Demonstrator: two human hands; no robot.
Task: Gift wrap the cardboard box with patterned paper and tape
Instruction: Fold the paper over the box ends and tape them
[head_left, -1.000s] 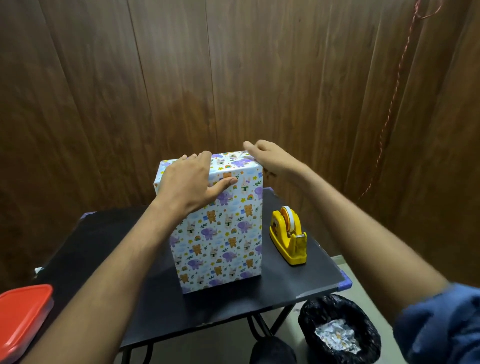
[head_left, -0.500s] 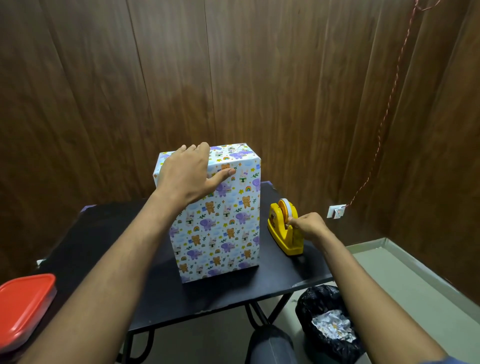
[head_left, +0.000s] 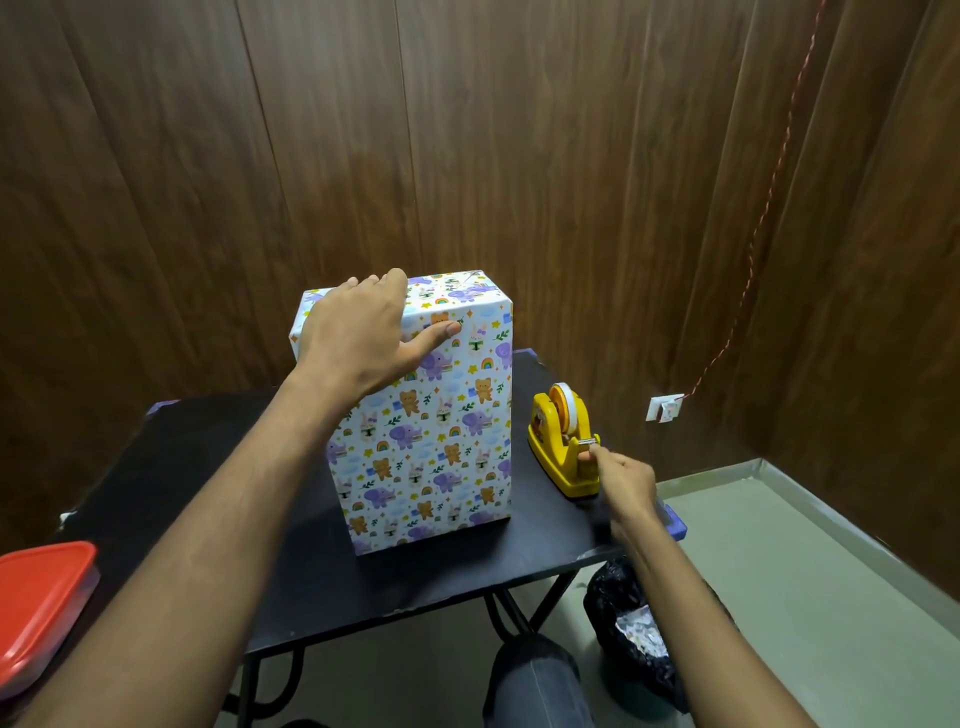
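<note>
left hand (head_left: 358, 338) lies flat atop the tall animal-print wrapped box (head_left: 431, 441); right hand (head_left: 621, 480) pinches tape at the yellow plastic dispenser (head_left: 563, 447) beside it. a hard tug might drag that dispenser.

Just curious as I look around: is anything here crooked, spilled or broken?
Nothing stands out. The wrapped box stands upright on the table, steadied by the left hand; the right hand is at the upright tape dispenser.
</note>
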